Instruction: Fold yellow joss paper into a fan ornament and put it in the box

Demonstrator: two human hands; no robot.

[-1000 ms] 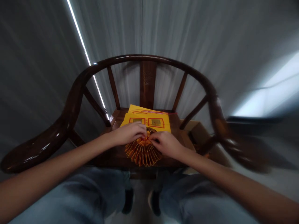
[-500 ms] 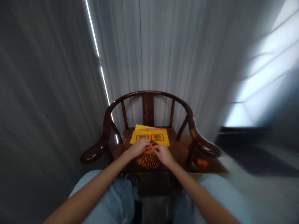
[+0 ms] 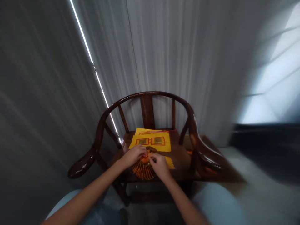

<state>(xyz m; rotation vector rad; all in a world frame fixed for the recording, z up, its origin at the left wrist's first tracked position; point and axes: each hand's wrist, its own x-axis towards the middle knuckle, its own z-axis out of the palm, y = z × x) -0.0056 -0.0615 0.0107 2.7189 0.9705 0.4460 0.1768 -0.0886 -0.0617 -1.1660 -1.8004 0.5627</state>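
Observation:
A pleated gold-and-orange paper rosette (image 3: 143, 171) is on the chair seat, its folds fanned out round the middle. My left hand (image 3: 135, 155) has its fingers closed at the rosette's upper left, by its centre. From the right, my right hand (image 3: 160, 164) pinches close to the same centre. The fingertips hide exactly which bit of paper each hand grips. Yellow paper sheets (image 3: 167, 146) with red-framed gold squares lie just behind the rosette. A smaller yellow piece (image 3: 169, 162) shows beyond my right hand.
The dark wooden chair (image 3: 146, 112) has a curved back rail and armrests on both sides. Thin reddish-pink strips (image 3: 154, 132) lie on the rear paper. Grey curtain-like panels (image 3: 164, 56) stand behind the chair. A low wooden surface (image 3: 225, 175) is at the right.
The camera has shifted, so chair and hands appear lower and larger. Both hands stay at the rosette's middle. The small yellow piece beside my right hand has come into sight.

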